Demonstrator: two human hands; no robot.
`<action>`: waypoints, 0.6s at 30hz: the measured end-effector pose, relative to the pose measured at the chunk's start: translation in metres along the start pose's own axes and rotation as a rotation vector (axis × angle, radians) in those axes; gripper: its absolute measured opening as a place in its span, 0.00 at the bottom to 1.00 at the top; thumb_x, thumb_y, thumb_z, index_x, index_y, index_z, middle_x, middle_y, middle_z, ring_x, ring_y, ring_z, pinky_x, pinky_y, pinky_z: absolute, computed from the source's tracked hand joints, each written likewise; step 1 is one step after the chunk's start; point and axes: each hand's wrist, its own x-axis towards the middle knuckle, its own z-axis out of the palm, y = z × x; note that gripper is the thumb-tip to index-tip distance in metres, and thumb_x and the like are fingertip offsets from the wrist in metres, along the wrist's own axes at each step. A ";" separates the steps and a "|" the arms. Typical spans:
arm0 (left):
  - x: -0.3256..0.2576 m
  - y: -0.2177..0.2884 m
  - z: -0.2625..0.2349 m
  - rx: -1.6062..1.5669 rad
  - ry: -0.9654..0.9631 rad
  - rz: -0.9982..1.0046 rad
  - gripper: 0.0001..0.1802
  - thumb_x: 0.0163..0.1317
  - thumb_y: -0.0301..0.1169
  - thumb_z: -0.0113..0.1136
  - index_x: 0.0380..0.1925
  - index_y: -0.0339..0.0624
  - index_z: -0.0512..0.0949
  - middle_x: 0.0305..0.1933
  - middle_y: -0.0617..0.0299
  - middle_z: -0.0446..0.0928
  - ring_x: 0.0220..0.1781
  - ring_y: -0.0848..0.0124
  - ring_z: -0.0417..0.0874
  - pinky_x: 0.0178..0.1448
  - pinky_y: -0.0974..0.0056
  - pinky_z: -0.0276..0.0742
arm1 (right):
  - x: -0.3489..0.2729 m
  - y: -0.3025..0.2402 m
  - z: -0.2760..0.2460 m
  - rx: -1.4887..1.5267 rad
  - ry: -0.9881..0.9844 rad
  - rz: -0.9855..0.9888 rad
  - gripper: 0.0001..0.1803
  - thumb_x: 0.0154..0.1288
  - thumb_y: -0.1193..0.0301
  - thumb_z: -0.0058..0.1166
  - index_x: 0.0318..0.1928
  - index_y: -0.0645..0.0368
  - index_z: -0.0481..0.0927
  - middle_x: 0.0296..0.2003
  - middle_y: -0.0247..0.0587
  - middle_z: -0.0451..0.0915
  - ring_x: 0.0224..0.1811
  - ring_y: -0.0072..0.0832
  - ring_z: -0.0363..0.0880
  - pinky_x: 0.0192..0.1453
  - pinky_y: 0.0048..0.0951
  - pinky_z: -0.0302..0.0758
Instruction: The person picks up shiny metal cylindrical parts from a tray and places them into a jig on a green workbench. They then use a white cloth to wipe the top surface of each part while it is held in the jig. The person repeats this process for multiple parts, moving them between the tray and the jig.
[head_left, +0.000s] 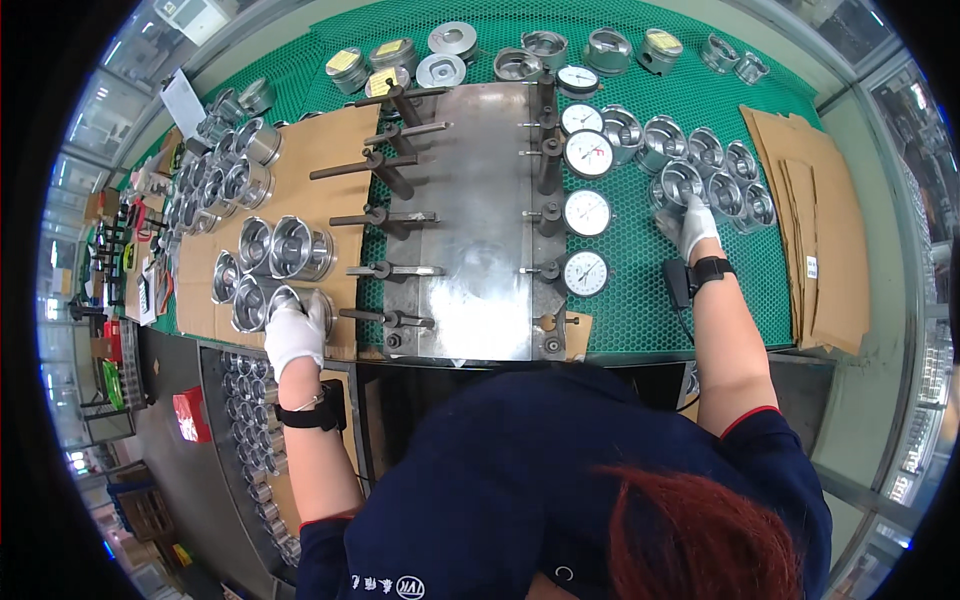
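Observation:
My left hand, in a white glove, is closed around the near edge of a metal piston. This piston is among several others on a cardboard sheet, left of the steel plate. On the right, my white-gloved right hand has its fingers at the near rim of another piston. That piston sits at the front left of a cluster on the green mat; the glove partly hides the grip. Both pistons have their hollow side up.
Between my hands lies a steel plate, flanked by metal posts with rods and several dial gauges. More pistons line the back of the green mat. Cardboard pieces lie at the right edge. Pistons also fill a shelf below left.

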 end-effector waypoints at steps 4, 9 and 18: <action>-0.003 -0.036 0.014 -0.181 0.004 0.045 0.27 0.69 0.50 0.57 0.43 0.32 0.82 0.41 0.35 0.84 0.46 0.40 0.85 0.54 0.48 0.80 | -0.050 -0.006 0.001 -0.159 -0.008 -0.195 0.23 0.73 0.55 0.53 0.60 0.55 0.72 0.45 0.49 0.84 0.37 0.40 0.87 0.44 0.38 0.84; -0.011 -0.062 -0.028 -1.111 -0.155 -0.111 0.19 0.68 0.40 0.62 0.42 0.30 0.82 0.38 0.56 0.85 0.39 0.69 0.83 0.47 0.63 0.78 | -0.158 -0.023 0.010 -0.329 -0.132 -0.508 0.38 0.75 0.63 0.53 0.78 0.61 0.54 0.45 0.48 0.85 0.34 0.29 0.87 0.40 0.30 0.85; -0.064 0.028 -0.084 -1.565 -0.858 0.323 0.18 0.67 0.36 0.64 0.48 0.31 0.81 0.43 0.61 0.84 0.41 0.77 0.81 0.46 0.69 0.76 | -0.289 0.046 0.136 -0.650 -1.053 -0.940 0.60 0.53 0.73 0.76 0.79 0.62 0.47 0.59 0.52 0.77 0.60 0.41 0.79 0.66 0.38 0.74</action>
